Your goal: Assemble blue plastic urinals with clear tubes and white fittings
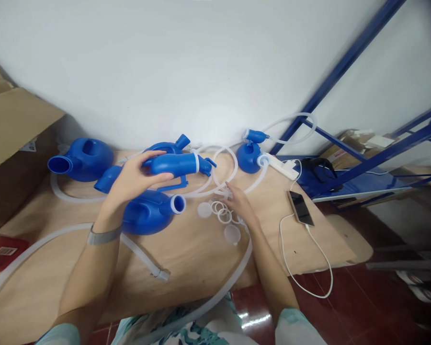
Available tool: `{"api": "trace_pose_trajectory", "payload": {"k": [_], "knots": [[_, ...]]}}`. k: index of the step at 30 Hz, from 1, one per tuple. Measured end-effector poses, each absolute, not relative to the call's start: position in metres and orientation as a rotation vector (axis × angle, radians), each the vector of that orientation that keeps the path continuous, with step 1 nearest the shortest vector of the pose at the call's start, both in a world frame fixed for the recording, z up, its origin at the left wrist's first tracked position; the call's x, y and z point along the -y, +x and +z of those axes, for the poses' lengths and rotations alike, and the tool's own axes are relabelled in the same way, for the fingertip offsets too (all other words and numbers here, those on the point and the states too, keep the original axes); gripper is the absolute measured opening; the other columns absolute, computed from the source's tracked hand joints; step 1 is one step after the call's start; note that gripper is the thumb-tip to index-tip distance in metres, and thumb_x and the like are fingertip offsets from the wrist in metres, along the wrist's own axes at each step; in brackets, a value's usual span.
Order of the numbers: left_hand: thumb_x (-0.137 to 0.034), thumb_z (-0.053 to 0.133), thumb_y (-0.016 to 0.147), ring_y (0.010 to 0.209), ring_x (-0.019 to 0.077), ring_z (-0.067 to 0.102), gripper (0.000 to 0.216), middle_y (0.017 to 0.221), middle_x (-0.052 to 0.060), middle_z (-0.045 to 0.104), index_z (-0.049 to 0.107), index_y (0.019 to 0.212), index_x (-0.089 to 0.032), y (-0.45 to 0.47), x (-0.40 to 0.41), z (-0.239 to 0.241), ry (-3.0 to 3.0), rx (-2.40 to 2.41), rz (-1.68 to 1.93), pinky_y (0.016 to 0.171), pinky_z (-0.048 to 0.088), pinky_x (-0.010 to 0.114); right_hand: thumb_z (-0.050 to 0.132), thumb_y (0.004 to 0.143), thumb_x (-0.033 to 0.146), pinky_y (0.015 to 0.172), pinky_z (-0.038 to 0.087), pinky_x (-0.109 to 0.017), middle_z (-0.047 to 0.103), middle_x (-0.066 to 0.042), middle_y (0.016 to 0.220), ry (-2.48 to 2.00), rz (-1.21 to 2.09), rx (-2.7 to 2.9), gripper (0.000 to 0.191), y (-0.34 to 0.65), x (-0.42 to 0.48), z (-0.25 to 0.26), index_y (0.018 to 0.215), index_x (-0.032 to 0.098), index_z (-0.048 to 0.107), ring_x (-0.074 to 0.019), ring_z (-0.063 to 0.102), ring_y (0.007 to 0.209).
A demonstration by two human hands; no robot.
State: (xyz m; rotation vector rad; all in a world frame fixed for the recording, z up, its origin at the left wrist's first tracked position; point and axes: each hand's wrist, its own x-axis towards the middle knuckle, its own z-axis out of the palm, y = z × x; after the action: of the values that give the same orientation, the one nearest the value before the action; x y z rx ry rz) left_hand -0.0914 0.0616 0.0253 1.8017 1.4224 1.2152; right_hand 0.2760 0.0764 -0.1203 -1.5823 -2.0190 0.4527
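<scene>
My left hand (132, 179) is closed round the neck of a blue plastic container (175, 164), held just above the wooden board (187, 258). Another blue container (147, 213) with a white-rimmed spout lies under it. My right hand (239, 203) rests on the board among several small white rings and caps (222, 213), its fingers pinched at a white tube end (224, 194). What the fingers hold is too small to name. A grey band sits on my left wrist.
More blue containers lie at the far left (82, 159) and far right (249, 155). White hoses (143, 258) loop across the board. A phone (300, 208) on a white cable lies at right. A cardboard box (10, 124) stands left, a blue metal rack (362, 158) right.
</scene>
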Motion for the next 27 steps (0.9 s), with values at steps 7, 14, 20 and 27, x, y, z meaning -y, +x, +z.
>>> {"api": "trace_pose_trajectory", "payload": {"k": [7,14,20,27], "knots": [[-0.067,0.088,0.068,0.105,0.0313,0.072,0.081,0.127,0.007,0.075,0.072,0.136,-0.026,-0.093,-0.059,0.026,1.894,-1.433,1.080,0.094,0.059,0.042,0.073,0.093,0.045,0.113,0.051,-0.049,0.058,-0.016,0.153,-1.287,0.374,1.966,0.081,0.274,-0.093,-0.078,0.163,0.025,0.039,-0.0315,0.060,0.136],[-0.069,0.087,0.065,0.089,0.0264,0.070,0.086,0.115,0.005,0.076,0.071,0.137,-0.026,-0.092,-0.052,0.035,1.898,-1.476,0.969,0.081,0.058,0.037,0.054,0.096,0.013,0.121,0.036,-0.065,0.046,-0.026,0.162,-1.734,-0.321,2.127,0.069,0.287,-0.079,-0.100,0.163,0.013,0.040,-0.0411,0.040,0.151],[-0.068,0.087,0.063,0.091,0.0281,0.072,0.086,0.120,0.007,0.076,0.071,0.135,-0.025,-0.087,-0.054,0.034,1.915,-1.427,0.908,0.083,0.060,0.040,0.060,0.102,0.038,0.120,0.043,-0.058,0.061,-0.016,0.149,-1.334,0.023,2.400,0.046,0.256,-0.043,-0.113,0.145,0.023,0.063,-0.0360,0.046,0.148],[-0.070,0.087,0.063,0.101,0.0310,0.073,0.084,0.130,0.009,0.075,0.072,0.133,-0.024,-0.087,-0.049,0.038,1.969,-1.352,0.935,0.087,0.062,0.041,0.076,0.094,0.033,0.120,0.039,-0.065,0.064,-0.018,0.146,-1.214,0.276,2.664,0.047,0.218,-0.045,-0.120,0.139,0.023,0.068,-0.0395,0.051,0.143]]}}
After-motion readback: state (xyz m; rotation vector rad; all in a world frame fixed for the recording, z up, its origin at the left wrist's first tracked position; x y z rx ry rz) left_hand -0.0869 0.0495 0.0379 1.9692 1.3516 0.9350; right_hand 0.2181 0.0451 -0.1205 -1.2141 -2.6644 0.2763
